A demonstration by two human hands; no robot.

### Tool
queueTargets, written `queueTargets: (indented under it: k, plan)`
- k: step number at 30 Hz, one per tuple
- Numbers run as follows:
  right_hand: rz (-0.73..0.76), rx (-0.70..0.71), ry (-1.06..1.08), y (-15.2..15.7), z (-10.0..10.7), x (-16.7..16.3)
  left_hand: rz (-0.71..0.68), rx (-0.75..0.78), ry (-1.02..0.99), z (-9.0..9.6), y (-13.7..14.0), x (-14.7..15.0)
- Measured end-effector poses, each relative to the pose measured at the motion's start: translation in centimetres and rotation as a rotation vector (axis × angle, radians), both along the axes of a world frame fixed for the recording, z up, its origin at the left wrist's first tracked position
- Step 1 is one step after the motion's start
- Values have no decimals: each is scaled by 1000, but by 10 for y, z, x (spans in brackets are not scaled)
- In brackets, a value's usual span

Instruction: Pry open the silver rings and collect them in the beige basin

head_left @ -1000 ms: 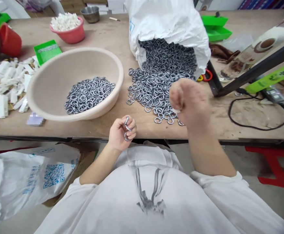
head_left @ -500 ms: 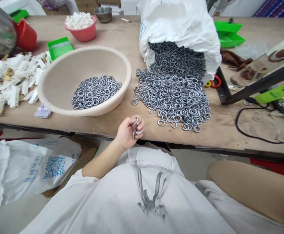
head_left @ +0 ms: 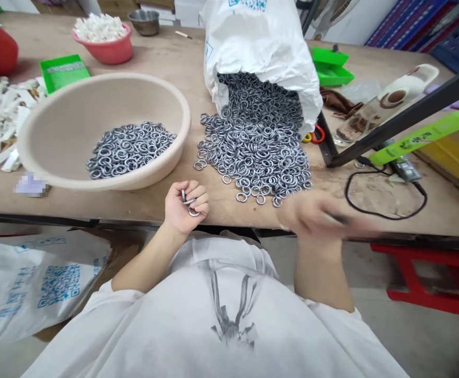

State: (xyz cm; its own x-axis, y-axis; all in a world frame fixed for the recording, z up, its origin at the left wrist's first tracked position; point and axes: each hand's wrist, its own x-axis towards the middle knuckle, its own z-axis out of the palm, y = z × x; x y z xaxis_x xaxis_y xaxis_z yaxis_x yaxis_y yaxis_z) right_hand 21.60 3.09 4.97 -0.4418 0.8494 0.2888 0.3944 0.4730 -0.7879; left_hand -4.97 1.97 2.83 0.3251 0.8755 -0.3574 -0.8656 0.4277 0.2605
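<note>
Cupping rings (head_left: 190, 201) in our left grip (head_left: 181, 209), right grip (head_left: 311, 214) too blurred to tell, we see the left-side basin (head_left: 60, 142) part-filled, a centre-right pile (head_left: 256, 152) remaining.

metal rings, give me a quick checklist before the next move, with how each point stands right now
1. Left hand has hold of its rings: ok, a few sit in its curled fingers.
2. Right hand grip: cannot tell, it is blurred.
3. Bowl upright on the table: ok, with rings inside.
4. Bag mouth open: ok, it lies open toward the person.
5. All loose rings inside the bag or bowl: not ok, a spilled pile lies on the table.
</note>
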Motion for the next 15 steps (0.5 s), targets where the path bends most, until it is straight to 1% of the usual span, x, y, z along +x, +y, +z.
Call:
queueTargets:
  k: [2,5,7,10,12,13,15]
  plan:
    - [-55,-29,-93,7,-16,-12,37,-15,-42,-2,-2,-1]
    - [-195,-41,-426,20,-35,-31,96,-45,-81,-3,-3,-2]
    - [-237,-39,-602,24,-41,-37,115,-93,-69,-3,-1,-2]
    - [-244,-40,-696,24,-42,-38,87,-198,50,-2,2,1]
    - [-260,-37,-749,22,-40,-39,43,-226,172,-1,2,7]
    - [-275,-35,-773,21,-39,-39,14,-207,227,-2,1,10]
    - [-318,-30,-784,20,-39,-42,-37,-101,334,-5,-2,19]
